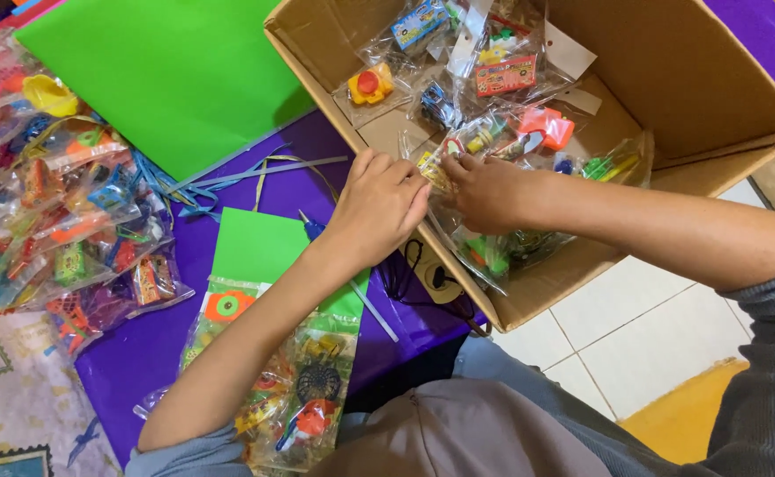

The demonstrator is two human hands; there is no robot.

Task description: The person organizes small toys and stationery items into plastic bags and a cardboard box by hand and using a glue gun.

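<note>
Both hands' grip, left hand (378, 208) and right hand (484, 190), pinches one toy packet (440, 163) over cardboard box (670, 79) of packets.

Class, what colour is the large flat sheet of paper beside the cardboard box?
Bright green, seen in the head view: large flat paper sheet.

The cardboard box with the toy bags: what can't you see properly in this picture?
Head view:
- Small clear toy bag at the box edge: left hand and right hand cover most of it.
- Cardboard box: its far end is cut off by the top edge.
- Black cord: it runs under the box.
</note>
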